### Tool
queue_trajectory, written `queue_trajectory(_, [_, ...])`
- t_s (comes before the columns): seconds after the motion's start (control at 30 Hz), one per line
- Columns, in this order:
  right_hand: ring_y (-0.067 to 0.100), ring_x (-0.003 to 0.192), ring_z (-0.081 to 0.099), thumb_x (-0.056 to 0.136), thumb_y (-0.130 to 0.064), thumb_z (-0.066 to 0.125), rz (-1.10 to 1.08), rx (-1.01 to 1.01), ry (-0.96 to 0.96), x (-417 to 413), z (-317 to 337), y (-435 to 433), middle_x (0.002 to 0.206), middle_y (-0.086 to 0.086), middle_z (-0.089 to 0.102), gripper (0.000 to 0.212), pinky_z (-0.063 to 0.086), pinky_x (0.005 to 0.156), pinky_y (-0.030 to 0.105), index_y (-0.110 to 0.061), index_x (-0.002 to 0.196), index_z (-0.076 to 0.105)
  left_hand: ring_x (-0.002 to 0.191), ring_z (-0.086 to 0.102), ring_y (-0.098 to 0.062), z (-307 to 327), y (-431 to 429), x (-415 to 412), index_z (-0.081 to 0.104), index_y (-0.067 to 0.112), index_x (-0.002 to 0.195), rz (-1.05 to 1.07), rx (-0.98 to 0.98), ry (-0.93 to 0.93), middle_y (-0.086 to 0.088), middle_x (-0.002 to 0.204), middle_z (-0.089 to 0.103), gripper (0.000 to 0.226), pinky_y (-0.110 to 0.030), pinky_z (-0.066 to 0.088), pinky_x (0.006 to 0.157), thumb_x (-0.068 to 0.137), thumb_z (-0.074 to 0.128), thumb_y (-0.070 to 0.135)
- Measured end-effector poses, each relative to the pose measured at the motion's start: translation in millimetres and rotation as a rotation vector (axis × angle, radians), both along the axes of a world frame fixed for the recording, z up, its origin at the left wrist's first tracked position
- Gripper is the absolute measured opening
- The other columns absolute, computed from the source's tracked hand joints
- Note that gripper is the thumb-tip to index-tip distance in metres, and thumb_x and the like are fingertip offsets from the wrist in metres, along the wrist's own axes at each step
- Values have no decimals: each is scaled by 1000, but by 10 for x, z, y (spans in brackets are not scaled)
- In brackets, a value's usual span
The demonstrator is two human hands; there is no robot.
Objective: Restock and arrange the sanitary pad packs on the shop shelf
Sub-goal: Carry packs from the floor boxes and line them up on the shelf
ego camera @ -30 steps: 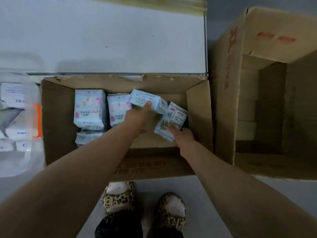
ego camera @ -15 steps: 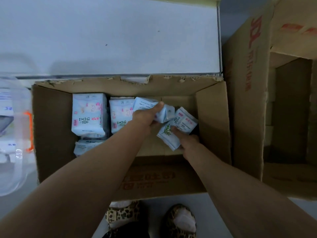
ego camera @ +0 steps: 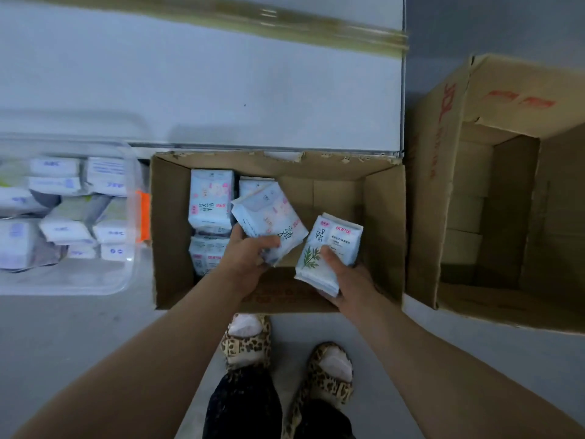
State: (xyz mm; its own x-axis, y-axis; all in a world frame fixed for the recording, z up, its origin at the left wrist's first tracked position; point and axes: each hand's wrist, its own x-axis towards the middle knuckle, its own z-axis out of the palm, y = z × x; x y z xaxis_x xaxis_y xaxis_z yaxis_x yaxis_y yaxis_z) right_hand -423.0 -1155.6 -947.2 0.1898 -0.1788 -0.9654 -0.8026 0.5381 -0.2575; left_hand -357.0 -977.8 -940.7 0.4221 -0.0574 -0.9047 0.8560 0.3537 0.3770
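Observation:
An open cardboard box (ego camera: 171,223) sits on the floor below the white shelf (ego camera: 202,90). My left hand (ego camera: 250,258) grips a pale blue pad pack with pink print (ego camera: 269,217), lifted and tilted above the box. My right hand (ego camera: 345,277) holds a white pack with a green leaf print (ego camera: 329,245) over the box's near right side. More blue-and-pink packs (ego camera: 210,201) lie along the left of the box, and another pack (ego camera: 205,251) lies just below them.
A clear plastic bin (ego camera: 63,280) with several white packs stands on the floor to the left. A larger open cardboard box (ego camera: 443,185) stands to the right. My feet in leopard-print slippers (ego camera: 247,343) are just in front of the box.
Both hands have drawn back toward me and risen with their packs. The left hand's pack has turned so its printed face shows. The camera has shifted, bringing the bin on the left into view.

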Motion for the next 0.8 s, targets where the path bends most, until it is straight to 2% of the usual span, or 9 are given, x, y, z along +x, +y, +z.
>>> queue_trajectory(0.1, [26, 99, 74, 77, -29, 85, 32, 21, -73, 56, 483, 50, 115, 7, 74, 58, 63, 79, 43, -24, 129, 60, 114, 61, -38, 550, 146, -47, 51, 26, 132, 19, -84, 22, -12, 127, 62, 64, -44, 58, 70, 84, 61, -14])
queue_trajectory(0.2, [24, 97, 75, 80, -29, 84, 79, 51, -116, 163, 1046, 88, 110, 4, 77, 49, 61, 86, 45, -25, 124, 64, 106, 66, -32, 1114, 240, -41, 51, 23, 136, 59, -134, -35, -14, 130, 63, 58, -38, 61, 67, 88, 60, -9])
queue_trajectory(0.33, [24, 98, 75, 74, -22, 86, 109, 94, -171, 246, 1853, 88, 108, 6, 77, 57, 59, 91, 43, -20, 127, 63, 98, 71, -26, 1979, 370, 13, 50, 17, 139, 70, -190, -143, -12, 122, 70, 61, -33, 60, 71, 83, 64, -3])
queue_trajectory(0.4, [24, 101, 74, 78, -15, 83, 108, 110, -201, 265, 2265, 74, 109, 8, 77, 53, 57, 96, 42, -16, 127, 63, 91, 74, -23, 2447, 417, 46, 56, 16, 131, 65, -232, -197, -9, 112, 74, 55, -30, 60, 65, 79, 65, 1])
queue_trajectory(0.47, [25, 107, 71, 79, -11, 82, 103, 109, -224, 281, 2675, 82, 112, 10, 76, 52, 55, 97, 38, -12, 128, 63, 90, 75, -21, 2887, 502, 74, 60, 17, 123, 81, -258, -229, -8, 110, 75, 46, -31, 62, 69, 80, 64, 3])
queue_trajectory(0.57, [28, 109, 70, 68, -14, 86, 46, 119, -240, 338, 3259, 119, 111, 13, 75, 60, 55, 96, 38, -7, 125, 65, 113, 66, -26, 3517, 697, 90, 57, 12, 135, -26, -264, -267, -13, 130, 66, 73, -37, 50, 99, 67, 82, 17])
queue_trajectory(0.6, [29, 110, 69, 64, -18, 87, 36, 129, -248, 355, 3450, 131, 110, 14, 76, 63, 54, 99, 39, -7, 123, 66, 117, 64, -27, 3718, 762, 93, 58, 11, 134, -70, -273, -283, -14, 132, 65, 83, -37, 45, 103, 58, 89, 23])
queue_trajectory(0.73, [33, 108, 70, 72, -22, 84, 71, 183, -341, 396, 4177, 239, 111, 16, 75, 56, 53, 100, 50, -10, 123, 66, 112, 67, -30, 4401, 1017, 80, 61, 11, 129, -109, -311, -355, -16, 130, 66, 97, -44, 42, 108, 41, 99, 27])
queue_trajectory(0.8, [37, 109, 70, 76, -21, 82, 74, 248, -406, 403, 4468, 356, 117, 20, 72, 57, 52, 100, 57, -10, 128, 62, 105, 70, -29, 4676, 1154, 82, 60, 10, 129, -85, -326, -369, -16, 125, 68, 102, -43, 56, 95, 36, 100, 24])
